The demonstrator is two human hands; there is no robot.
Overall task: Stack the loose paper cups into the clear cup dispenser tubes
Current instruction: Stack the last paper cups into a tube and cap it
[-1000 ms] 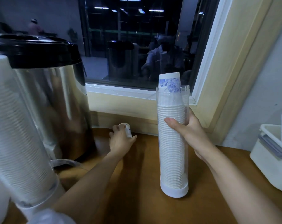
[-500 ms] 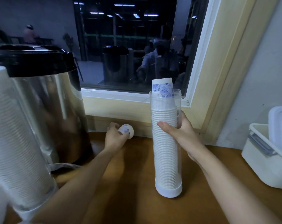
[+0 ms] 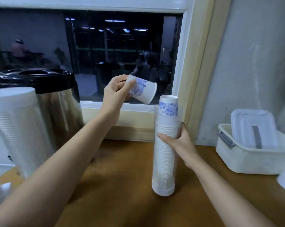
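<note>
Your left hand (image 3: 115, 92) is clamped on the loose paper cup (image 3: 142, 91), tilted just above the full dispenser tube (image 3: 167, 145) your right hand (image 3: 181, 141) grips upright. Level the cup mouth-down, centre it, then seat it.

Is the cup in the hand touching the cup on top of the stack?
Apart. The head view shows window frame between the held cup and the top cup.

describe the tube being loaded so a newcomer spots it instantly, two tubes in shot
Start at the dark window; on the wooden counter below its right corner stands a clear cup dispenser tube. Unlike the capped tube beside the steel urn, it is open-topped, with a blue-flowered cup poking out, and gripped by the right hand.
</note>
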